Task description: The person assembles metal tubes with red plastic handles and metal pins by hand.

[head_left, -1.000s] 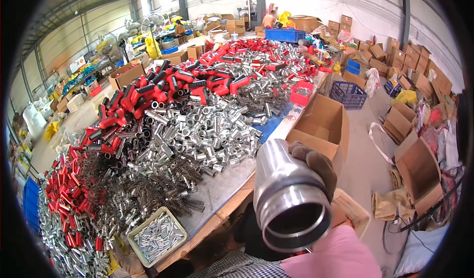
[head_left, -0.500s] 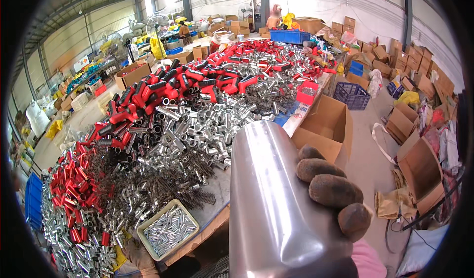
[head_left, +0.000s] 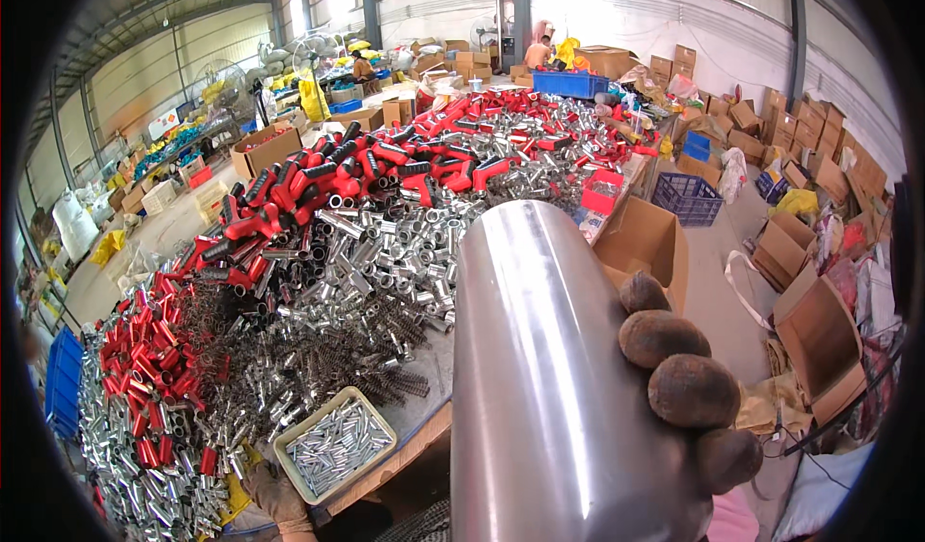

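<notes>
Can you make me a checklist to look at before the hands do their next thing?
1. Right hand wrapped around the big silver cylinder: ok.
2. Left hand away from the cylinder: ok, it's beside the tray.
3. Left hand gripping the tray: cannot tell.
4. Tray upright, small metal pins inside: ok.
5. Inside of the cylinder checked: cannot tell, it's hidden.
6. Table free of piles: not ok, parts are heaped there.

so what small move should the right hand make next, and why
Probably lower the cylinder a little, with the right hand firm around its side: it looms close to the camera and hides part of the table and carton. The left hand is down by the tray, off the cylinder, so a slow move seems safer.
</notes>
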The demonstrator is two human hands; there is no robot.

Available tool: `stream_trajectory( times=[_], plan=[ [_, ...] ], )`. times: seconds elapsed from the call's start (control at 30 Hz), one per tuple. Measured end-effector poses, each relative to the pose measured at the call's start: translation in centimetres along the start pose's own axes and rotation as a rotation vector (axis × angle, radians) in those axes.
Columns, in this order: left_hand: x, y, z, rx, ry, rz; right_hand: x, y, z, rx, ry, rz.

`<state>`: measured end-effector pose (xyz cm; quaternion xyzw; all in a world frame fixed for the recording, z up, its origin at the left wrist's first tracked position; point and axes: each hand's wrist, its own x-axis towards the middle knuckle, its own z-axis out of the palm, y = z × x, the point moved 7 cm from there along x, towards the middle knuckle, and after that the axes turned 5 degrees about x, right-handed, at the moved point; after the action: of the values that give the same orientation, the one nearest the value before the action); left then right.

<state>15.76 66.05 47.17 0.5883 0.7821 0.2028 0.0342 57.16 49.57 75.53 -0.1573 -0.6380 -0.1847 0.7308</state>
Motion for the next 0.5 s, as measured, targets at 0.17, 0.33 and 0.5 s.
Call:
stream_trajectory(
  times=[0.17,0.33,0.5],
  plan=[
    [0.1,0.1,0.0,-0.005,0.015,0.011,2.4,-4.2,1.3,-0.069,-0.037,-0.19],
    [-0.1,0.3,-0.1,-0.005,0.028,0.022,2.0,-2.9,0.8,-0.021,0.035,-0.13],
    [-0.2,0.4,0.0,0.003,0.037,0.034,2.3,-2.7,0.4,0.038,0.129,-0.044]
  ],
)
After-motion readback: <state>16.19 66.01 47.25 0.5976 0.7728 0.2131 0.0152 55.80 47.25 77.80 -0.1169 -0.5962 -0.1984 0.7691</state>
